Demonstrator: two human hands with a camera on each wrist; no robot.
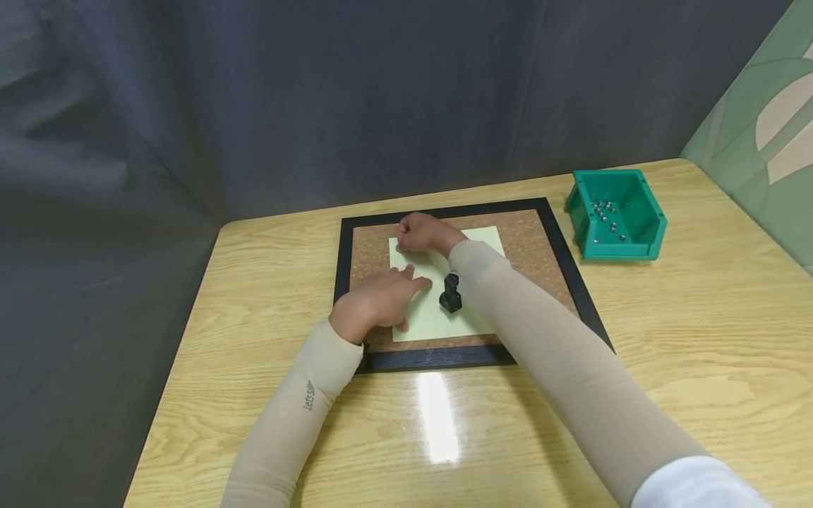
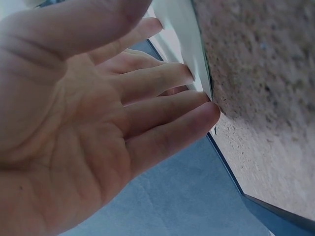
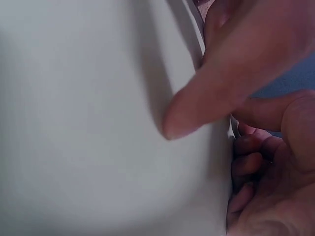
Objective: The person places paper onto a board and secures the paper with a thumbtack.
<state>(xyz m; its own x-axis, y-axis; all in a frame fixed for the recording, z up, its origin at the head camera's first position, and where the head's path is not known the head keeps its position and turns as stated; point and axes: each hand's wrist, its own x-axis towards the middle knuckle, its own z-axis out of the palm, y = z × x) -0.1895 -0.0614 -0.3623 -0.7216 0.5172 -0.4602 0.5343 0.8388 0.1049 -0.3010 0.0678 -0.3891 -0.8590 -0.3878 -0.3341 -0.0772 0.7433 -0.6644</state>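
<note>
A pale yellow sheet of paper [image 1: 444, 321] lies on a black-framed cork board [image 1: 527, 233]. My left hand [image 1: 381, 296] rests on the sheet's left side with its fingers spread. In the left wrist view, the left fingertips [image 2: 209, 110] touch the paper and the cork beside its edge. At the sheet's upper left corner is my right hand [image 1: 422, 233], its fingers curled in. The right wrist view shows the right hand [image 3: 268, 182] low at the right, against the paper's edge; whether it pinches anything is hidden. A left-hand finger [image 3: 197, 105] is nearer the camera.
A green bin [image 1: 635, 250] with several small shiny pieces [image 1: 606, 212] stands right of the board. A dark curtain [image 1: 381, 106] hangs behind the wooden table [image 1: 254, 296]. A patterned green panel [image 1: 756, 120] borders the right side.
</note>
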